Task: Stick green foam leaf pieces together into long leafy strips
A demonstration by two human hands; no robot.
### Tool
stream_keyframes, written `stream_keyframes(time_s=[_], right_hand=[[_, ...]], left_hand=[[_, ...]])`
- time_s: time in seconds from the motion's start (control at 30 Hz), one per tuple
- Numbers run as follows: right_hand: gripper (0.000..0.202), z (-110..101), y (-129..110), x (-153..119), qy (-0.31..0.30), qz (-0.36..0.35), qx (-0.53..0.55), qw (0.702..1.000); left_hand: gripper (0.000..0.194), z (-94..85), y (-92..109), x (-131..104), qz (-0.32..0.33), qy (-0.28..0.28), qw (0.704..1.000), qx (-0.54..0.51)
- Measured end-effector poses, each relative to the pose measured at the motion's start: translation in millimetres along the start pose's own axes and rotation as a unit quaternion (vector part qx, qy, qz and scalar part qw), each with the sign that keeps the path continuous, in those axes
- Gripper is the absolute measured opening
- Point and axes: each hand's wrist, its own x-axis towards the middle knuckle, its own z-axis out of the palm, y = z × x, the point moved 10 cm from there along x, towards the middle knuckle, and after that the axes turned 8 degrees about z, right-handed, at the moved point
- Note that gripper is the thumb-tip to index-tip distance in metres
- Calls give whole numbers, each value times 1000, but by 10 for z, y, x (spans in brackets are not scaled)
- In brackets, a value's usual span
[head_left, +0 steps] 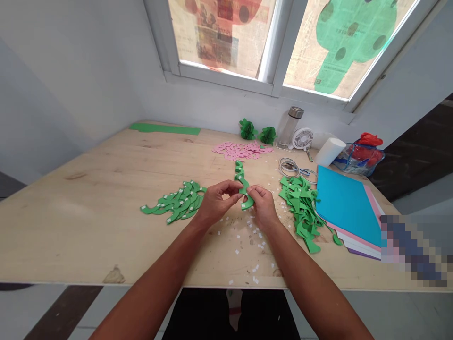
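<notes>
Both hands meet near the middle of the table over a curved green foam piece [247,187] with small white squares on it. My left hand [220,200] pinches its left side between thumb and fingers. From the right, my right hand [261,202] grips the same piece, fingers curled. Just beyond, more curved green pieces [239,167] lie in a short line. Beside my left hand is a pile of curved green pieces [180,202] bearing white squares. Green offcuts [300,208] are heaped to the right of my right hand.
Pink cutouts [242,150], two green paper shapes [247,129], a bottle [290,126] and a small fan [302,138] stand or lie toward the wall. Scissors [307,174], tape rolls [289,167] and blue sheets [347,203] are on the right. White bits [255,269] litter the front.
</notes>
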Motion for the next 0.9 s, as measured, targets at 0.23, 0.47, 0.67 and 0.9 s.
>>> stream_keyframes(time_s=[0.23,0.47,0.67,0.9], right_hand=[[19,20,-5,-5,-11,-1,-1,1000],[17,59,-11,-21,-31,13,28,999],[17,103,-48,-45,-45,16,43,998],[18,123,-41,-42,-60,16,65,996]], left_hand=[[15,-1,-7,7,4,-3,1000,2],[19,6,-66,-3,-11,-5,1000,-27],[19,12,-84,-3,-15,-12,999,-37],[18,7,-32,6,3,-13,1000,-17]])
